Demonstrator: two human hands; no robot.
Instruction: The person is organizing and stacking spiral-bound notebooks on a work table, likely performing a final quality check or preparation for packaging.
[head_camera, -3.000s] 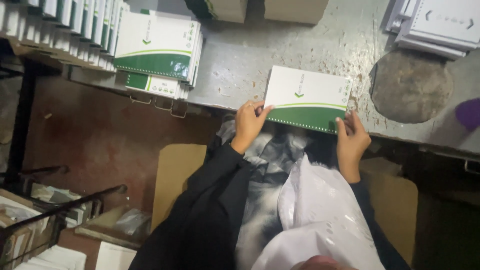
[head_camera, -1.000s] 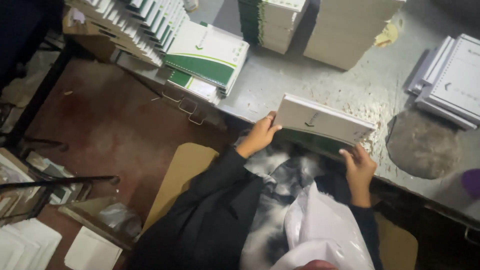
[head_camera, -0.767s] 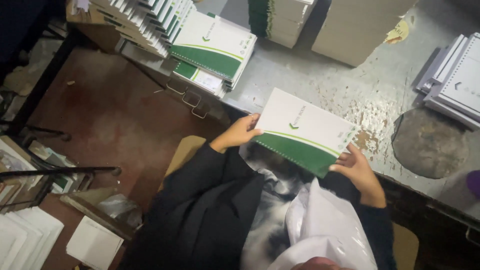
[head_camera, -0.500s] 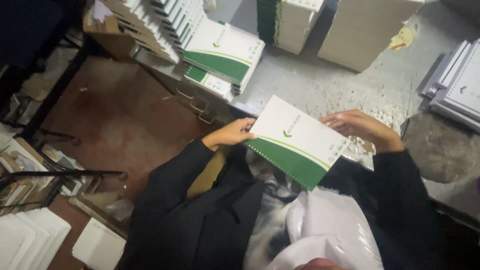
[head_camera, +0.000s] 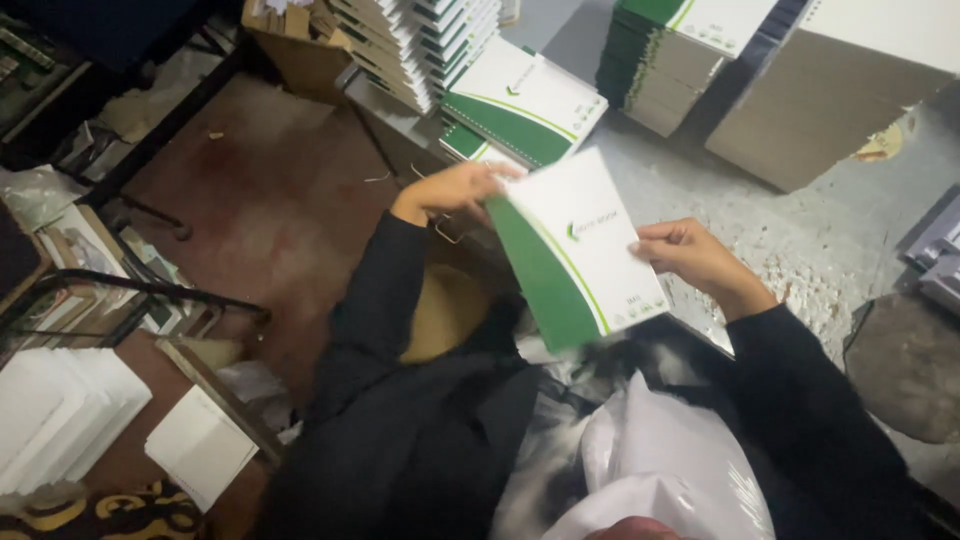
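I hold one notebook (head_camera: 580, 245) between both hands, lifted off the table (head_camera: 800, 215): my left hand (head_camera: 450, 190) grips its top corner, my right hand (head_camera: 695, 258) pinches its right edge. It is white with a green band, tilted. Beyond my left hand lies a stack of notebooks (head_camera: 520, 105).

Black long sleeves, bare hands (head_camera: 455, 187).
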